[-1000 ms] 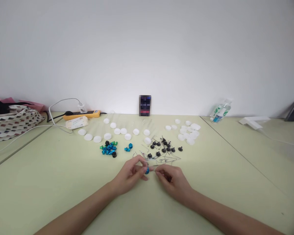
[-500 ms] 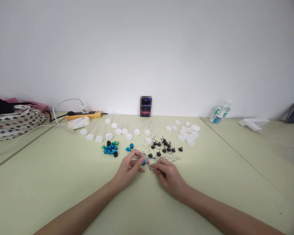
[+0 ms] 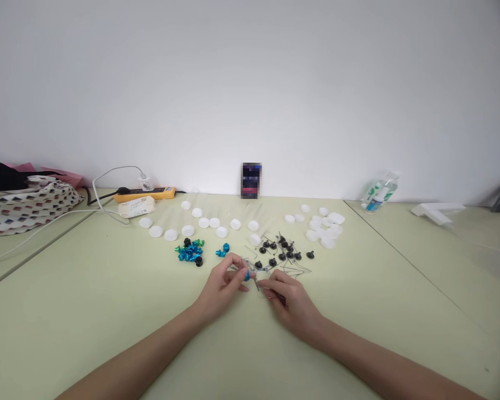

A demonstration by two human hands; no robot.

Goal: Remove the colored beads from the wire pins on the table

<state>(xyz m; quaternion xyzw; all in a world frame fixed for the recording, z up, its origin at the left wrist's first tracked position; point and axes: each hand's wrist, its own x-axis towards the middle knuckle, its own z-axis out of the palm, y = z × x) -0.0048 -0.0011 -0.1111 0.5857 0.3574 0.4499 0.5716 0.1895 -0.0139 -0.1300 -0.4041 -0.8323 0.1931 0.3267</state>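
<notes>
In the head view, my left hand (image 3: 225, 282) pinches a small shiny blue metal plug (image 3: 247, 274) between thumb and fingers, just above the table. Close by on the right, my right hand (image 3: 290, 300) is closed on a thin grey L-shaped hex key (image 3: 257, 285), its short end beside the blue plug. Whether the two touch I cannot tell. Beyond my hands lies a loose pile of hex keys (image 3: 298, 270), with several black mushroom-shaped plugs (image 3: 290, 255) behind it. Two more blue plugs (image 3: 222, 253) rest just past my left hand.
A cluster of blue, green and black plugs (image 3: 190, 251) sits to the left. Clear tubes with white caps (image 3: 187, 230) lie in rows behind, and loose white caps (image 3: 327, 243) at right. Along the wall are a yellow power strip (image 3: 162, 193), a phone (image 3: 250, 181) and a bottle (image 3: 379, 193).
The whole view has shifted slightly, so things appear a little farther right. Both hands keep nearly the same pose and the same grip on the blue plug and hex key.
</notes>
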